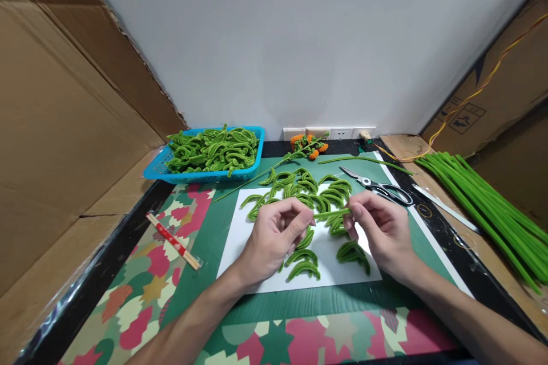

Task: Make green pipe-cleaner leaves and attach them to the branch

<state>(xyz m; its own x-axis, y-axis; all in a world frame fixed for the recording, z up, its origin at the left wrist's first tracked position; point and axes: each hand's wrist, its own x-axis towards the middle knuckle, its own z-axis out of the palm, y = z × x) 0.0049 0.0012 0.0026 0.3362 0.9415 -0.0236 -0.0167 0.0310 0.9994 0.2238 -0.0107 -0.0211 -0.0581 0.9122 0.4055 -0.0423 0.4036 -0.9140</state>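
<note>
A short green pipe cleaner [331, 214] is stretched level between my two hands, above a white sheet of paper [265, 282]. My left hand [278, 234] pinches its left end between thumb and fingers. Its right end sits in the pinch of my right hand [381, 231]. Below and behind the hands, several bent green pipe cleaner pieces [305, 268] lie on the paper, some in small bunches. Another bunch [353, 254] rests beside my right hand. My hands cover part of the pile.
A blue basket [205, 177] heaped with folded green pieces stands at back left. Scissors [377, 185], a stem with orange flowers [308, 148] and a white strip [445, 205] lie behind. Long green pipe cleaners [488, 211] lie right; wrapped chopsticks [173, 240] lie left.
</note>
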